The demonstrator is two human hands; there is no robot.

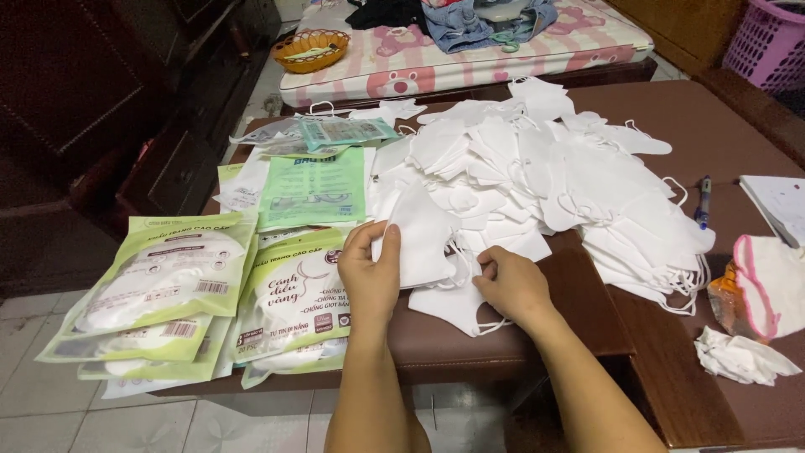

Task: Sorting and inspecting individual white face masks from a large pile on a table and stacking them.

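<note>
Orange basket (310,49), pink crate (765,40), blue pen (703,201) — crumpled tissue (742,356).

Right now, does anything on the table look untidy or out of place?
Yes. The white masks lie in a loose, tumbled heap, not stacked. A crumpled white tissue sits near the right front edge. The filled packets at the left overhang the table edge.

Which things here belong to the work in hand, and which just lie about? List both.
In hand:
left hand holding a white mask
right hand on the mask pile
green pouches

Lying about:
pen
orange basket
crumpled tissue
pink laundry basket
</note>
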